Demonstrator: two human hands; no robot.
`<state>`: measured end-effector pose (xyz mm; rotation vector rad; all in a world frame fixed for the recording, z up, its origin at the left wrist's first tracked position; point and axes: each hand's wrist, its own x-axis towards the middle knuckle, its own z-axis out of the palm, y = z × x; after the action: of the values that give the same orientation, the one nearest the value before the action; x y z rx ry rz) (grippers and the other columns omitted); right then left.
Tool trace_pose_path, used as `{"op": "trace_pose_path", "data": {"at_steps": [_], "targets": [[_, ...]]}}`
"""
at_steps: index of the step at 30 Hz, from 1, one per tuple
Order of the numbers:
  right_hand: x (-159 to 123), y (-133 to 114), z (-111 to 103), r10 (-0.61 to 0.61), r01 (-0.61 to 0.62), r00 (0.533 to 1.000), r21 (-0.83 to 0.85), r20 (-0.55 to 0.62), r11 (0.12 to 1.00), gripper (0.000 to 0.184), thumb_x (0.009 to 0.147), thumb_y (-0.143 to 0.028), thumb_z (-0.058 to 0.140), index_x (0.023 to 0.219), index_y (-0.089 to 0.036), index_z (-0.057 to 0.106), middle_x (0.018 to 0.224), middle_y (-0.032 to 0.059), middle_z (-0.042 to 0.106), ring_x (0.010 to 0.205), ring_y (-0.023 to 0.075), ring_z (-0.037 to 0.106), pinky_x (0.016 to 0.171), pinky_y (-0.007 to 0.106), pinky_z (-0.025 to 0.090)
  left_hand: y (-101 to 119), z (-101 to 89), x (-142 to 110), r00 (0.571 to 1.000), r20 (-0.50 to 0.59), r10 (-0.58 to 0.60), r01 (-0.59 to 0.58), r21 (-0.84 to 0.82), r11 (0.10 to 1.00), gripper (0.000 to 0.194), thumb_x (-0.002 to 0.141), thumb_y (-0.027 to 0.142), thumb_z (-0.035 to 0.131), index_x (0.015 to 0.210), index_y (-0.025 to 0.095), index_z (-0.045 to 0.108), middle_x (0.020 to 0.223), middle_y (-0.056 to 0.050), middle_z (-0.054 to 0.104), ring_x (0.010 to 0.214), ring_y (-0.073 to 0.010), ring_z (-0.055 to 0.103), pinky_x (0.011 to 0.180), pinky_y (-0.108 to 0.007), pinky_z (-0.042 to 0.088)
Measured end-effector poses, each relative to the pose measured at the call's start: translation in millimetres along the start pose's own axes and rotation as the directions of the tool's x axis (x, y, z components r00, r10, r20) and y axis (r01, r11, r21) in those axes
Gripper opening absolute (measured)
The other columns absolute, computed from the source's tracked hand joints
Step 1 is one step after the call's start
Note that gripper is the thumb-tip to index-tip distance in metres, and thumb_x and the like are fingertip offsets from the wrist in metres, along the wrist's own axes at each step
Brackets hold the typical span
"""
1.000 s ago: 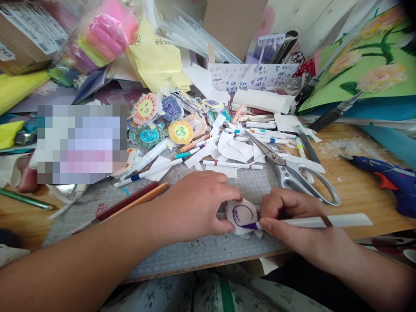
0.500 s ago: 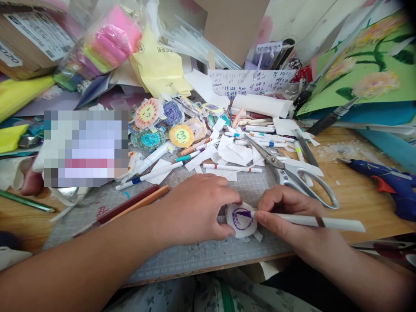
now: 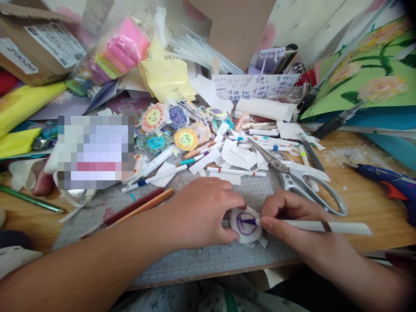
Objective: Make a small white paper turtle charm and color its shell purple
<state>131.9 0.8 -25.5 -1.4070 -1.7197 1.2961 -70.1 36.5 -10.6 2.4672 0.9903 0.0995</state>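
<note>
A small round white paper disc [image 3: 246, 234] with a purple ring drawn on it lies on the grey cutting mat [image 3: 182, 262]. My left hand [image 3: 204, 212] grips the disc by its left edge, thumb below and fingers above. In my right hand [image 3: 292, 216] is a white marker [image 3: 328, 226] with a purple tip, held like a pen. Its tip touches the disc inside the ring, where purple strokes show on the left side. Silver scissors [image 3: 292, 177] lie partly open just beyond my right hand.
Coloured paper discs [image 3: 186, 139], loose markers [image 3: 236, 172] and paper scraps [image 3: 235, 154] are heaped behind my hands. A blue glue gun [image 3: 383, 175] lies at the right. Two pencil-like sticks [image 3: 143, 206] lie left of my forearm; a cardboard box [image 3: 42, 47] stands back left.
The whole view has shifted slightly, so things sit a little further right and lower. More purple strokes show inside the ring. Both hands keep their holds.
</note>
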Motion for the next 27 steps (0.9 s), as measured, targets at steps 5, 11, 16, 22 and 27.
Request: {"op": "trace_pose_path", "data": {"at_steps": [5, 11, 16, 22, 27], "targets": [[-0.4, 0.9, -0.3, 0.011, -0.011, 1.000, -0.010, 0.012, 1.000, 0.021, 0.077, -0.032, 0.060, 0.064, -0.020, 0.051, 0.057, -0.0023, 0.049, 0.051, 0.0112, 0.040, 0.044, 0.023, 0.031, 0.0, 0.3, 0.2, 1.000, -0.003, -0.002, 0.002, 0.002, 1.000, 0.030, 0.066, 0.039, 0.070, 0.093, 0.027, 0.064, 0.079, 0.003, 0.058, 0.079, -0.0185, 0.055, 0.070, -0.031, 0.039], [-1.4, 0.0, -0.5, 0.003, -0.003, 1.000, -0.024, 0.024, 1.000, 0.022, 0.077, -0.033, 0.059, 0.062, -0.020, 0.050, 0.056, -0.0023, 0.048, 0.051, 0.0115, 0.039, 0.044, 0.023, 0.030, -1.0, 1.4, -1.0, 1.000, 0.000, 0.006, -0.006, 0.008, 1.000, 0.031, 0.067, 0.040, 0.069, 0.094, 0.028, 0.064, 0.080, 0.003, 0.058, 0.079, -0.0187, 0.056, 0.070, -0.031, 0.038], [-0.9, 0.0, -0.9, 0.012, -0.011, 0.999, -0.009, 0.034, 1.000, 0.022, 0.076, -0.032, 0.060, 0.062, -0.020, 0.050, 0.056, -0.0024, 0.047, 0.051, 0.0112, 0.038, 0.044, 0.023, 0.029, -1.6, 2.6, -0.5, 1.000, -0.009, 0.006, -0.006, 0.001, 1.000, 0.032, 0.067, 0.039, 0.069, 0.096, 0.028, 0.063, 0.081, 0.003, 0.059, 0.081, -0.0191, 0.056, 0.072, -0.031, 0.039], [0.1, 0.6, -1.5, 0.023, -0.026, 0.998, 0.047, 0.053, 0.999, 0.024, 0.075, -0.033, 0.063, 0.061, -0.019, 0.049, 0.054, -0.0039, 0.044, 0.049, 0.0099, 0.036, 0.043, 0.022, 0.027, -1.2, 1.6, 0.5, 1.000, -0.004, 0.006, -0.006, 0.004, 1.000, 0.032, 0.066, 0.040, 0.069, 0.096, 0.028, 0.064, 0.080, 0.003, 0.059, 0.080, -0.0191, 0.056, 0.070, -0.031, 0.039], [1.6, 1.0, -1.4, 0.025, -0.029, 0.998, 0.067, 0.061, 0.997, 0.024, 0.074, -0.033, 0.064, 0.062, -0.019, 0.049, 0.054, -0.0040, 0.045, 0.050, 0.0096, 0.036, 0.043, 0.022, 0.027, 0.6, -0.4, -0.2, 1.000, 0.014, 0.000, 0.000, -0.009, 1.000, 0.030, 0.068, 0.038, 0.068, 0.096, 0.028, 0.064, 0.079, 0.003, 0.058, 0.079, -0.0186, 0.056, 0.070, -0.030, 0.039]]}}
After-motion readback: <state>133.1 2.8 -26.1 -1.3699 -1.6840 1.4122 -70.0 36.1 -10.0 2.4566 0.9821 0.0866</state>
